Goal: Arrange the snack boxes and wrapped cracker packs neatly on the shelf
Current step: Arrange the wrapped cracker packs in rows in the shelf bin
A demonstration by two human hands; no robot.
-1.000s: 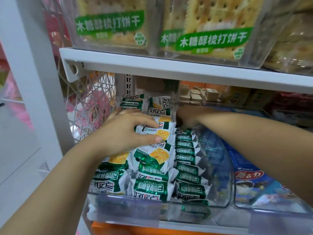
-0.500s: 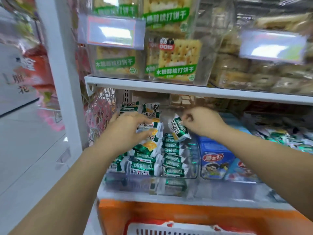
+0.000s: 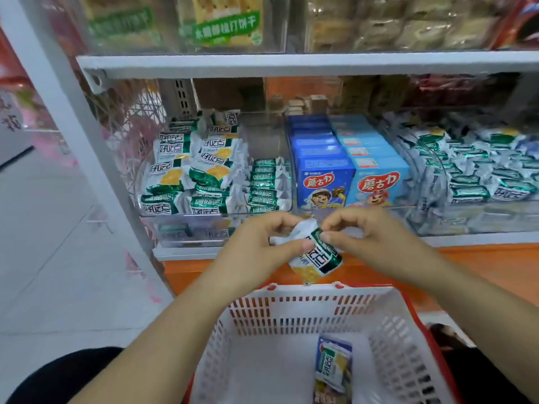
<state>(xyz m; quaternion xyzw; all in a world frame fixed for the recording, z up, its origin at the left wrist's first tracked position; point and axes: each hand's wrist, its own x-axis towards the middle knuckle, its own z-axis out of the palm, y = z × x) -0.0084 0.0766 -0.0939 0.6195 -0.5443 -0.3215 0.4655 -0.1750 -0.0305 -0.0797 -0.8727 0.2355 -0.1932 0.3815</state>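
Green-and-white foil wraps the cracker pack (image 3: 316, 259) held between both hands, just in front of the lower shelf (image 3: 186, 253) and above a white basket (image 3: 291, 313) with a red rim. The left hand (image 3: 259, 246) pinches its crumpled white end, thumb and fingers (image 3: 306, 245) curled onto the wrapper; the right hand (image 3: 364, 233) pinches the green edge in the same way. The pack hangs tilted, its yellow end pointing down. On the shelf, a clear bin (image 3: 175, 220) holds matching packs (image 3: 204, 170), some stacked flat, some standing on edge in a row. Blue snack boxes (image 3: 325, 170) stand in two rows just right of it, and more wrapped packs (image 3: 472, 176) fill the next bin. One further pack (image 3: 334, 364) lies on the basket floor.
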